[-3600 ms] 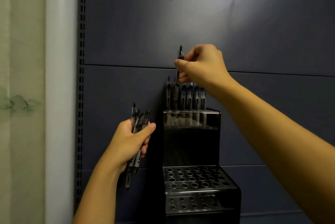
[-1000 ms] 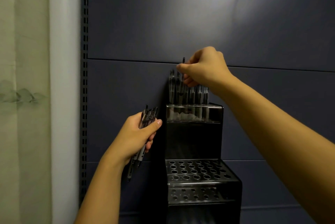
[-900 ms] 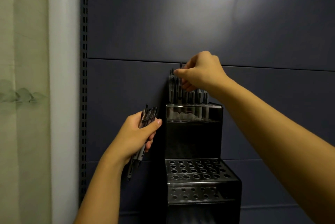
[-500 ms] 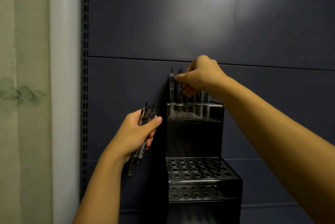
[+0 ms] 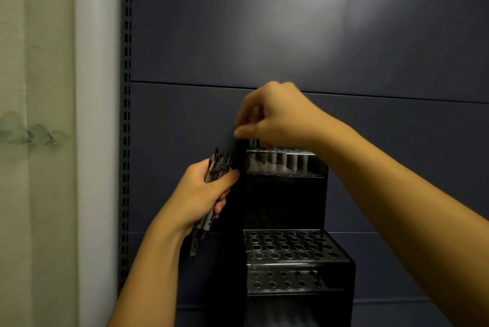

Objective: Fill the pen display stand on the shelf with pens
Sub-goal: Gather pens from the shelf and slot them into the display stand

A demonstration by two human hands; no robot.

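The black tiered pen display stand (image 5: 285, 202) stands against the shelf's back panel. Its top tier holds a row of pens (image 5: 277, 165), their pale grips showing through the clear front. The perforated middle tier (image 5: 285, 246) and lower tier (image 5: 285, 279) show only bare holes. My left hand (image 5: 201, 194) grips a bundle of dark pens (image 5: 219, 165) just left of the stand, tips pointing down. Over the top tier's left corner hovers my right hand (image 5: 275, 117), blurred, fingers loosely curled, thumb pointing left; no pen shows between its fingers. It hides the pen tops.
A dark blue-grey back panel (image 5: 317, 35) fills the view behind the stand. A slotted metal upright (image 5: 127, 115) runs down its left edge, then a white post (image 5: 98, 141) and a pale green curtain (image 5: 34, 141).
My right hand pushed a pen down into the top tier, let go, and has shifted left and down towards the bundle. My left hand with its bundle has stayed put.
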